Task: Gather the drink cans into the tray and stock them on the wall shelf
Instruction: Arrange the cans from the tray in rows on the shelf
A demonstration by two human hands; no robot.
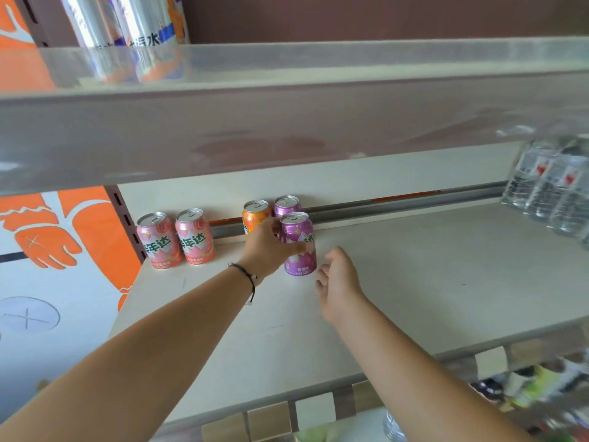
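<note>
While the left hand (271, 247) grips a purple can (299, 244) on the cream shelf (414, 266), the right hand (339, 282) hangs loosely curled, holding nothing; water bottles (554, 193) stand at 2 o'clock, an orange mural (47, 244) at 9.

place: shop | signs: tiered shelf (414, 266) stocked with drink cans (178, 237), packed water bottles (554, 193)

Clear plastic water bottles (551, 189) with red-marked labels stand packed together at about three o'clock. At eleven o'clock, two tall silver cans (127, 36) with blue and orange print lean behind a clear rail (318, 59). An orange-and-white wall graphic (47, 244) of a cartoon hand fills nine o'clock, beside a slotted dark upright (126, 218). At five o'clock, blurred green and dark packages (535, 387) sit below, with square label holders (314, 413) along the edge at six o'clock.
</note>
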